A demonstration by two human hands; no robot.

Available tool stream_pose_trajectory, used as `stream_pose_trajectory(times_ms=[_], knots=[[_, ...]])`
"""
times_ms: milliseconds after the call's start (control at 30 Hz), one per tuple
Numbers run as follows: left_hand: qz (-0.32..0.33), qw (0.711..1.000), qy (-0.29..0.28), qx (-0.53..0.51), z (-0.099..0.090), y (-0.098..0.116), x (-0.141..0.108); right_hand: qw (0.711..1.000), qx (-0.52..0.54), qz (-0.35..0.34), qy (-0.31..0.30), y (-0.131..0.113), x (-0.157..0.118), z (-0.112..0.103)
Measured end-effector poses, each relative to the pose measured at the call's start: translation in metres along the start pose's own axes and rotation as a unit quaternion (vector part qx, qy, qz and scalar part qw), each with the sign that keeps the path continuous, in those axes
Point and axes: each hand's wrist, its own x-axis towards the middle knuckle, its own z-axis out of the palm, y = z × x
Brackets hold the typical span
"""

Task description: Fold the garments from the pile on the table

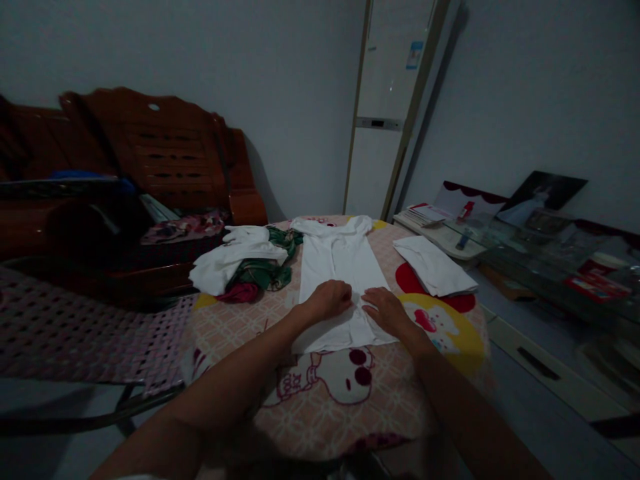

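A white short-sleeved shirt (340, 257) lies spread on the round table, its neck and sleeves toward the far edge and its hem toward me. On the lower middle of the shirt, my left hand (331, 299) has its fingers curled down into the cloth. My right hand (386, 309) rests just to the right, palm down, with the fingers reaching inward and slightly apart over the fabric. Small wrinkles show in the cloth between the two hands. The left fingertips are partly hidden from view.
A heap of white, green and red clothes (240, 260) lies left on the patterned tablecloth (320, 420). A folded white garment (434, 265) is at the right. Around the table are a woven chair (100, 327), a wooden bench (170, 147) and a glass-topped cabinet (530, 253).
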Motion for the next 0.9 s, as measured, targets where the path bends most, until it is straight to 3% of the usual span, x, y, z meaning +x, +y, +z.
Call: stream_pose_trajectory(times_ms=[133, 233, 367, 500, 633, 800, 900], knots=[[0.043, 0.991, -0.12, 0.042, -0.02, 0.023, -0.042, 0.995, 0.047, -0.022, -0.082, -0.006, -0.014, -0.035], [0.08, 0.986, -0.129, 0.073, -0.023, 0.035, -0.068, 0.989, 0.064, -0.049, -0.122, -0.013, -0.034, -0.054], [0.071, 0.986, -0.11, 0.1, -0.014, 0.049, -0.087, 0.983, 0.01, -0.083, -0.163, -0.016, -0.062, -0.049], [0.078, 0.984, -0.101, 0.123, 0.001, 0.051, -0.087, 0.987, -0.048, -0.105, -0.111, -0.026, -0.07, -0.033], [0.065, 0.988, -0.089, 0.111, 0.006, 0.04, -0.082, 0.987, -0.095, -0.074, -0.108, -0.038, -0.061, -0.03], [0.068, 0.992, -0.098, 0.043, -0.015, 0.015, -0.07, 0.985, -0.113, -0.021, -0.129, -0.037, -0.038, -0.041], [0.082, 0.992, -0.096, 0.006, -0.04, -0.009, -0.04, 0.986, -0.111, 0.021, -0.121, -0.029, -0.003, -0.053]])
